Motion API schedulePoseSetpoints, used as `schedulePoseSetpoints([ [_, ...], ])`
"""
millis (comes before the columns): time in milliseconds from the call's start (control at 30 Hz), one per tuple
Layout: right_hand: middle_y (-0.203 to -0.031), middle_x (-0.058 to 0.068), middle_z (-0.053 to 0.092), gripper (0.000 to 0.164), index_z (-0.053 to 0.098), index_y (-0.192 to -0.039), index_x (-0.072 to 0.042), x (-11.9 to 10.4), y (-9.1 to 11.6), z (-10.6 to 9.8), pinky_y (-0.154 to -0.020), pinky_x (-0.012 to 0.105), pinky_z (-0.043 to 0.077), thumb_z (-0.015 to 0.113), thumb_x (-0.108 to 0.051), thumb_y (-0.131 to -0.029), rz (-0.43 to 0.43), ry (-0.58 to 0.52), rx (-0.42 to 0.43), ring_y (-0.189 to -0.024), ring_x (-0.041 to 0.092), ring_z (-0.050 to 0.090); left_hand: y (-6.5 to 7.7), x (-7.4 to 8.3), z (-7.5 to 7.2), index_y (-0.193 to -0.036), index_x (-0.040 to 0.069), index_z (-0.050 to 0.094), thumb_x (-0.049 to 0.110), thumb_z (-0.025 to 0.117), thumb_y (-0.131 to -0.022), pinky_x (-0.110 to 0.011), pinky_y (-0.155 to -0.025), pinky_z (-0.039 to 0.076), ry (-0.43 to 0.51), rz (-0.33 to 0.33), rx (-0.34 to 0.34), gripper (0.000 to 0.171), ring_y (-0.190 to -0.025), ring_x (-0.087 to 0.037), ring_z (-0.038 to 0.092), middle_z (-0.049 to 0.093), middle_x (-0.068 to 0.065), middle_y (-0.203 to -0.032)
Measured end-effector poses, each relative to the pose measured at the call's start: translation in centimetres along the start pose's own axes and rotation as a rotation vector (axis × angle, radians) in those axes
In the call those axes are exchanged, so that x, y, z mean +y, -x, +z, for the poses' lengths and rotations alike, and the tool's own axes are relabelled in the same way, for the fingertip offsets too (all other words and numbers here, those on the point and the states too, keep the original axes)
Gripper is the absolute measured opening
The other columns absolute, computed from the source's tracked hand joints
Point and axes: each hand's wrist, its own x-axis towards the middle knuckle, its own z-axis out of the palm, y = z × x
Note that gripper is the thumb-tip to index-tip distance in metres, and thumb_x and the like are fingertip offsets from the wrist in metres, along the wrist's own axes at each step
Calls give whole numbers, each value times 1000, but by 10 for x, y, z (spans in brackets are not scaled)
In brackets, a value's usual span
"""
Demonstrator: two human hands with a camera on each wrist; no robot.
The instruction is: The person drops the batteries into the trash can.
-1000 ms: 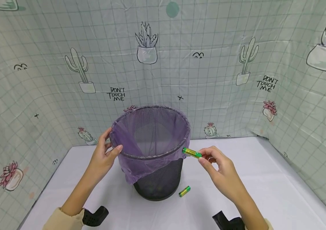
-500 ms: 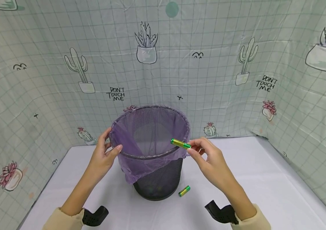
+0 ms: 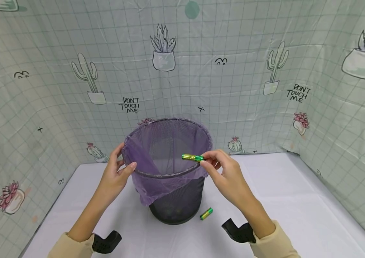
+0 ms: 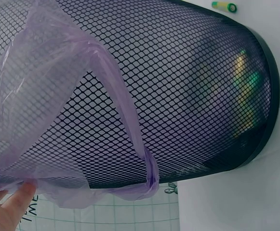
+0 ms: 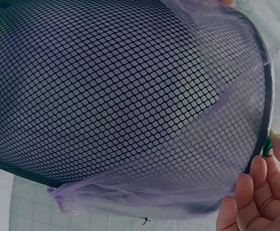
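Note:
A black mesh wastebasket [image 3: 182, 204] stands upright, its rim wrapped by a purple bin liner [image 3: 159, 189] that hangs down outside. At the left of the rim, my left hand [image 3: 115, 172] grips it, thumb at the front. My right hand [image 3: 226, 172] pinches one end of a green and gold battery [image 3: 191, 157], whose other end points left over the basket's opening. Only the battery's green end [image 5: 269, 147] shows in the right wrist view. A second battery [image 3: 206, 214] lies on the table by the basket's base.
Through the mesh in the left wrist view, blurred green and yellow shapes [image 4: 248, 91] show low inside the basket. A white cloth [image 3: 266, 200] covers the table. Behind and at both sides hangs a gridded curtain [image 3: 188, 82] with plant drawings.
My right hand has moved left and slightly up, bringing the pinched battery from beside the rim to above the opening. The left hand, wastebasket and loose battery have stayed put.

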Motion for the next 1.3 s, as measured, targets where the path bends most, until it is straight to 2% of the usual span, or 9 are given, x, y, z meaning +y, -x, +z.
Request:
schedulePoseSetpoints([
  [267, -81, -1, 55, 13, 63, -100, -5, -2, -2, 2, -69, 20, 43, 63, -12, -89, -3, 24, 10, -75, 9, 49, -1, -1, 0, -148, 4, 3, 14, 49, -95, -2, -82, 38, 12, 3, 1, 72, -131, -38, 34, 11, -19, -151],
  [833, -90, 0, 59, 16, 62, -105, -3, 0, 1, 1, -68, 20, 44, 58, -10, -91, -7, 35, -2, -79, 8, 51, -1, -2, 0, -149, 5, 2, 15, 49, -96, -2, -83, 38, 14, 2, -4, 72, -131, -39, 34, 10, -19, -152],
  [1033, -93, 3, 60, 16, 55, -106, -3, 9, 10, 1, -69, 22, 45, 55, -11, -93, 72, -14, 2, -83, 12, 52, 0, -2, 1, -149, 5, 2, 14, 49, -96, -2, -83, 38, 16, 6, -3, 71, -131, -39, 34, 10, -19, -152],
  [1300, -89, 1, 61, 12, 59, -101, -6, 32, 26, 5, -69, 21, 45, 56, -15, -93, 203, 2, -15, -82, 11, 53, 0, -2, 1, -149, 5, 3, 15, 49, -96, -3, -83, 38, 10, 2, -2, 71, -131, -39, 34, 11, -19, -152],
])
